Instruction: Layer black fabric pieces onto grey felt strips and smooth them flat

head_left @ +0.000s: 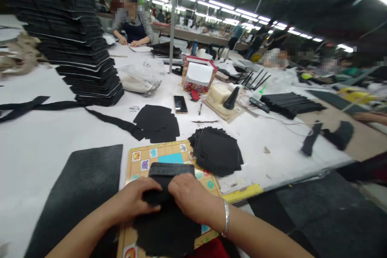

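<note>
My left hand (136,200) and my right hand (190,197) are both closed on a black fabric piece (169,173) that lies on a colourful game board (145,159) near the table's front edge. The fingers of both hands pinch the folded middle of the piece, and more black fabric (167,231) spreads below my hands. My right wrist wears a silver bangle (226,217). A fanned pile of black cut pieces (216,151) lies just right of the board.
A dark felt sheet (81,185) lies left of the board. Flat black pieces (157,123), a phone (180,104), a tall black stack (75,44), a red box (198,74) and other black piles (290,104) cover the white table. A seated person (133,24) works at the far end.
</note>
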`<action>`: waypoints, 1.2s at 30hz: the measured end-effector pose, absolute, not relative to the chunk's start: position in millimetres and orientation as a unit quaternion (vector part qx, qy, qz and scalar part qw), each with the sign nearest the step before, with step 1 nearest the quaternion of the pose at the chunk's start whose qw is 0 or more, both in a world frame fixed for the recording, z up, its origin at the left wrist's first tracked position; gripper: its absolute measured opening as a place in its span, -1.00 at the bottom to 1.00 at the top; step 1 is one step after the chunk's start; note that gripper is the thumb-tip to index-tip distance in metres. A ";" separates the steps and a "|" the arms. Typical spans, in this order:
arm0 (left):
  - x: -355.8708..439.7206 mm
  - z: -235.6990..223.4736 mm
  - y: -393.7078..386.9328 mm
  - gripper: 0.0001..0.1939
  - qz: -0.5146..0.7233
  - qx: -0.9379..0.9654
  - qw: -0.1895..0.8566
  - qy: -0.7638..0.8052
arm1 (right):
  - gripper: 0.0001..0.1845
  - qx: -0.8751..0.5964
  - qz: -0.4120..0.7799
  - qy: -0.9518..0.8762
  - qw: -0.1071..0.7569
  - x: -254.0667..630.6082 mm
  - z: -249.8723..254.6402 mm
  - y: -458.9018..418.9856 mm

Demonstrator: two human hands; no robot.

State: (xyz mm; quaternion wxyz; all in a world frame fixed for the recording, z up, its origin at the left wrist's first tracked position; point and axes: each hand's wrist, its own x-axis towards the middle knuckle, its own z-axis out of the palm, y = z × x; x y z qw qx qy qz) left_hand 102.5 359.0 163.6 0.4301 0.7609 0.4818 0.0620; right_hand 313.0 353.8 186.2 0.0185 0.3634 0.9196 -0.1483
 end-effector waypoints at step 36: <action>120.1 137.6 355.3 -0.61 0.144 0.801 0.114 0.570 | -0.93 0.420 -0.074 0.905 0.009 331.5 163.4 381.0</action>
